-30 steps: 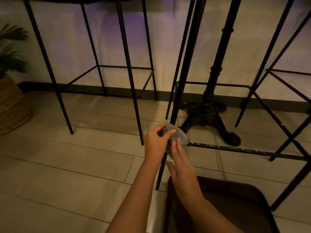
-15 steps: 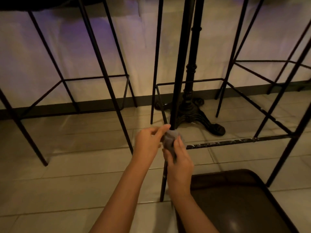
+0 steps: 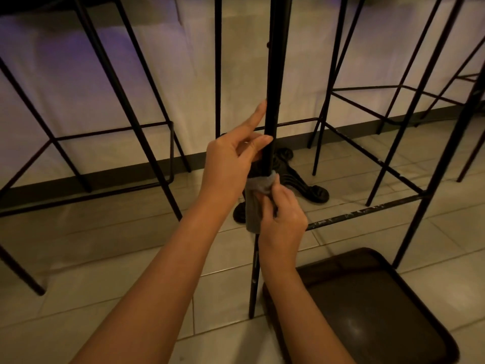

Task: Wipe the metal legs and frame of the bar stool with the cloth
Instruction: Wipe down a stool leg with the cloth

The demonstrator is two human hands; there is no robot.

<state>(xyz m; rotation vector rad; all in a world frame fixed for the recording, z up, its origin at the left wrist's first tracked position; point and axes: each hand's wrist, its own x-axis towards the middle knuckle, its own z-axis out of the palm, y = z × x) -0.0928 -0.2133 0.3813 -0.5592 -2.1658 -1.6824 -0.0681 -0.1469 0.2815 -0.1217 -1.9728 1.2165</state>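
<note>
Views: only one, worn on the person's head.
Facing: forward and down, toward the tiled floor (image 3: 78, 248) and the white wall (image 3: 170, 74).
Height: low, near the floor, looking through black stool legs.
Nearness: very close; both arms reach in from the bottom edge, and the nearest stool leg (image 3: 273, 74) runs up the middle.
Picture shape: wide, so straight legs lean outward at the sides.
Shared part: none, with one view.
</note>
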